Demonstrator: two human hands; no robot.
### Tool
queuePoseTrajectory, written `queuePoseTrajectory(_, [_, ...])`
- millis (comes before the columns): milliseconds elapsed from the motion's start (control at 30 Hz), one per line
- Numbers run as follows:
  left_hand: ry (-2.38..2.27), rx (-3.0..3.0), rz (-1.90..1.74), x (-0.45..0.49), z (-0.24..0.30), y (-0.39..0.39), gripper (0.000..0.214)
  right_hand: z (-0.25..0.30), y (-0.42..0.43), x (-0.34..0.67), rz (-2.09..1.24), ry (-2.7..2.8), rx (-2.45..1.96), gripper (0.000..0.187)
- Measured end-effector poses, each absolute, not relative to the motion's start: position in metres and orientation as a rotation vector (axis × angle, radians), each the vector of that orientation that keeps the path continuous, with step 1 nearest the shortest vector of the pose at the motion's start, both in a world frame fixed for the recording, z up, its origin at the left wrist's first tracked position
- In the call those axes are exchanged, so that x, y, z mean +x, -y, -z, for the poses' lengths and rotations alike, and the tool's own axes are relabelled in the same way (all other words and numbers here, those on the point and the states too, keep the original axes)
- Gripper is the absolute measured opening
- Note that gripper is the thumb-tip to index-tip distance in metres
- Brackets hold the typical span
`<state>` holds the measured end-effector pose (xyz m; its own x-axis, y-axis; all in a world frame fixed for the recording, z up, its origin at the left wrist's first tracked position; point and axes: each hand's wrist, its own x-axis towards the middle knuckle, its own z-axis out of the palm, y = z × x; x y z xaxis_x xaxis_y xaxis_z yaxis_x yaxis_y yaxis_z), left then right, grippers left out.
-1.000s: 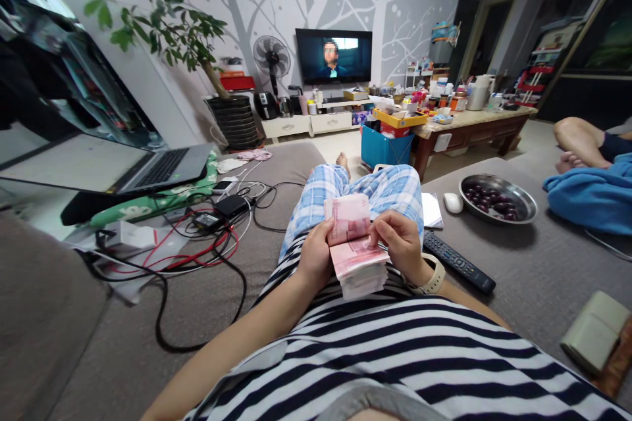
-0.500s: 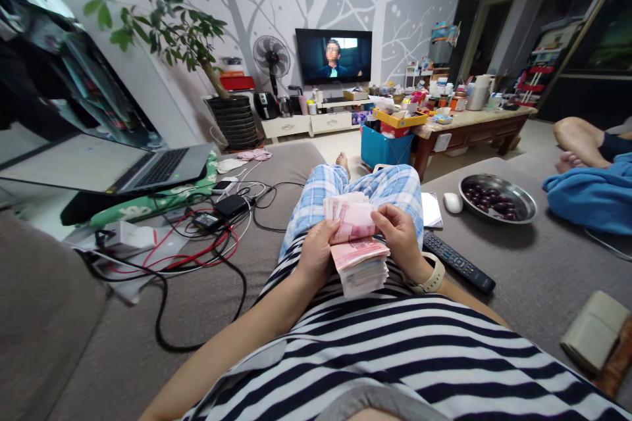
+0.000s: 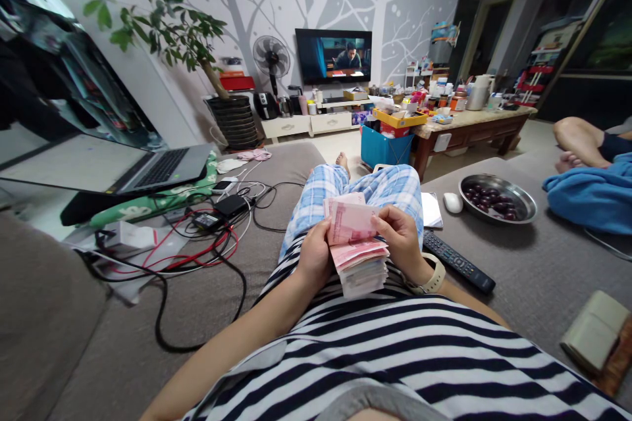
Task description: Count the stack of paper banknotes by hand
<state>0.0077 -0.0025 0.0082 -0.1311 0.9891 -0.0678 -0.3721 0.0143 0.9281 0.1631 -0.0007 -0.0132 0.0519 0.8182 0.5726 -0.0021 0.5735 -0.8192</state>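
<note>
A thick stack of banknotes [image 3: 363, 270], pink on top with paler edges below, is held over my lap, bent so that some notes stand up. My left hand [image 3: 315, 253] grips the stack at its left side, the thumb along the edge of the raised notes. At the upper right, my right hand [image 3: 399, 237] pinches the corner of a raised pink banknote [image 3: 351, 222] between thumb and fingers. The left fingers behind the stack are mostly hidden.
Right of my legs lie a remote control [image 3: 459, 262], a white mouse [image 3: 452, 202] and a metal bowl [image 3: 528, 207] of dark round fruit. A laptop [image 3: 170, 164] and tangled cables [image 3: 232, 237] are at left. Another person's leg [image 3: 580, 141] shows at far right.
The raised pink note now lies flatter and more fully spread between my hands. Both hands stay nearly in place. The television picture has changed.
</note>
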Motion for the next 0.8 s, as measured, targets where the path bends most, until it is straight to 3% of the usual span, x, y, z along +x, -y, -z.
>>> queuePoseTrajectory(300, [-1.116,1.106,-1.412,-0.001,-0.002,0.003,0.007,0.017,0.002,0.164,-0.711,1.437,-0.684,0.023])
queuePoseTrajectory(667, [-1.035,1.059,-1.415,-0.002,0.011,-0.002,0.027,0.014,0.004,0.163,-0.732,1.436,-0.656,0.022])
queuePoseTrajectory(800, [-1.018,1.034,-1.463,-0.001,0.016,-0.006,0.024,0.015,0.003,0.163,-0.723,1.441,-0.672,0.022])
